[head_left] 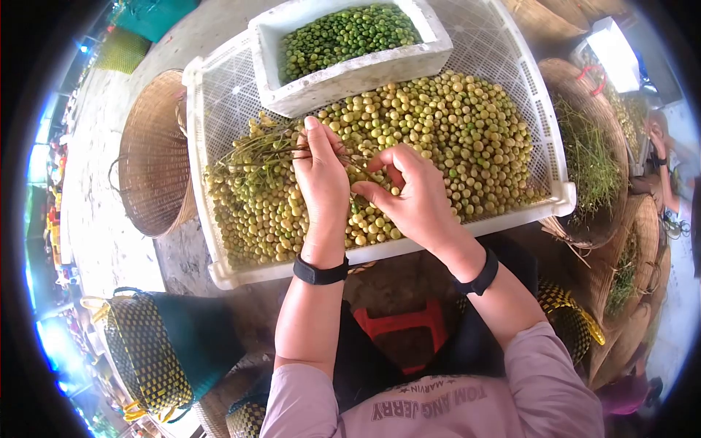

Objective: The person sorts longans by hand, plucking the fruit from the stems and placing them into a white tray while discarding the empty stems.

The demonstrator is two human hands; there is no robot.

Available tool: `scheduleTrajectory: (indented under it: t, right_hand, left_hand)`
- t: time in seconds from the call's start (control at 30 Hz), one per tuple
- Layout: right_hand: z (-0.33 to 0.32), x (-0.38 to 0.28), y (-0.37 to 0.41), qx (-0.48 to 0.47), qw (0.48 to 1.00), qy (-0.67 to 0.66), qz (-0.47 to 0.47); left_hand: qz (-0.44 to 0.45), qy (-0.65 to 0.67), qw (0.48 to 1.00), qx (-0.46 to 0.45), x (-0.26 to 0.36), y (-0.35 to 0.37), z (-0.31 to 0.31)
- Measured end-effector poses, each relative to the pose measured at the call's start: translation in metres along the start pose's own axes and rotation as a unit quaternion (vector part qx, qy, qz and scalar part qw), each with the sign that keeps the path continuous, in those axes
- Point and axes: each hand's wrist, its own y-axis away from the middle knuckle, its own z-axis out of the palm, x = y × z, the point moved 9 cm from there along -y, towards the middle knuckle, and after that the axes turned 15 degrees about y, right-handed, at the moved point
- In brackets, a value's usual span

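Observation:
My left hand (321,175) is closed around a bunch of thin twigs (255,157) with small fruits and green bits on them, which spread out to the left. Just to its right, my right hand (412,193) curls its thumb and forefinger round the other end of a twig; its exact pinch point is partly hidden. Both hands are over a heap of small round yellow-green fruits (460,131), which lies in a wide white perforated plastic tray (380,252). A white foam box (358,84) of darker green fruits (350,40) stands at the tray's far side.
A woven basket (153,157) stands left of the tray. To the right, another basket (566,73) holds leafless green stems (584,157). A checkered yellow-black bag (142,354) sits lower left, and a red stool (405,321) shows below. Another person's arm (663,157) is at far right.

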Motion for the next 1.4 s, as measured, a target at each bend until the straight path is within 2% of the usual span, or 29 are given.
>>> scheduleTrajectory:
  t: [0.13, 0.3, 0.4, 0.43, 0.47, 0.53, 0.57, 0.6, 0.63, 0.67, 0.73, 0.8, 0.93, 1.0, 1.07, 1.13, 1.17, 1.2, 1.27, 1.4]
  right_hand:
    - [0.004, 0.0, 0.001, 0.001, 0.999, 0.031, -0.024]
    - [-0.005, -0.005, 0.003, 0.067, 0.996, -0.006, -0.062]
    - [-0.017, -0.013, 0.003, 0.068, 0.995, -0.035, -0.068]
    - [-0.015, -0.005, 0.003, 0.044, 0.99, -0.13, -0.033]
    - [-0.003, 0.013, 0.006, -0.024, 0.962, -0.266, 0.051]
    - [0.015, 0.039, 0.005, -0.078, 0.842, -0.516, 0.138]
    - [0.014, 0.036, 0.004, -0.092, 0.829, -0.533, 0.143]
    - [0.014, 0.035, 0.004, -0.092, 0.829, -0.533, 0.142]
    - [0.021, 0.037, 0.009, -0.123, 0.858, -0.468, 0.175]
    - [0.028, 0.04, 0.013, -0.152, 0.88, -0.4, 0.206]
    - [0.032, 0.034, 0.011, -0.157, 0.907, -0.34, 0.195]
    - [0.034, 0.035, 0.01, -0.139, 0.922, -0.312, 0.182]
    - [0.027, 0.033, 0.009, -0.113, 0.915, -0.336, 0.194]
    - [0.028, 0.028, 0.01, -0.158, 0.904, -0.36, 0.168]
    - [0.03, 0.032, 0.011, -0.176, 0.887, -0.4, 0.151]
    - [0.031, 0.033, 0.012, -0.182, 0.831, -0.494, 0.181]
    - [0.033, 0.034, 0.012, -0.196, 0.817, -0.507, 0.194]
    - [0.034, 0.032, 0.012, -0.193, 0.817, -0.507, 0.195]
    - [0.034, 0.031, 0.009, -0.173, 0.885, -0.389, 0.189]
    - [0.041, 0.029, 0.009, -0.166, 0.872, -0.424, 0.18]
  left_hand:
    - [-0.006, -0.008, 1.0, -0.026, -0.002, 0.0, 0.004]
    - [-0.004, -0.012, 1.0, -0.003, 0.003, -0.005, -0.005]
    - [0.013, -0.025, 0.999, 0.018, 0.007, -0.009, -0.01]
    - [0.013, -0.025, 0.999, 0.018, 0.008, -0.01, -0.011]
    - [-0.016, 0.005, 0.999, 0.036, 0.005, -0.011, -0.014]
    - [-0.044, 0.037, 0.997, 0.054, 0.006, -0.01, -0.016]
    - [-0.061, 0.053, 0.994, 0.069, 0.007, -0.009, -0.018]
    - [-0.078, 0.07, 0.991, 0.083, 0.005, -0.008, -0.02]
    - [-0.036, 0.07, 0.996, 0.046, -0.001, -0.02, -0.029]
    - [-0.036, 0.07, 0.996, 0.045, 0.002, -0.017, -0.026]
    - [-0.094, 0.113, 0.989, 0.016, -0.002, -0.009, -0.014]
    - [-0.094, 0.111, 0.989, 0.034, -0.004, -0.003, -0.008]
    - [-0.083, 0.078, 0.993, 0.011, -0.003, 0.0, 0.0]
    - [-0.132, 0.071, 0.986, 0.07, 0.003, 0.004, -0.006]
    - [-0.113, 0.066, 0.989, 0.065, 0.002, -0.004, -0.017]
    - [-0.132, 0.053, 0.989, 0.051, 0.0, -0.002, -0.019]
    - [-0.143, 0.054, 0.986, 0.073, 0.004, 0.003, -0.014]
    - [-0.145, 0.054, 0.985, 0.071, 0.002, 0.005, -0.011]
    - [-0.148, 0.033, 0.985, 0.082, 0.0, 0.008, -0.01]
    - [-0.121, 0.066, 0.99, 0.018, -0.005, 0.009, 0.002]
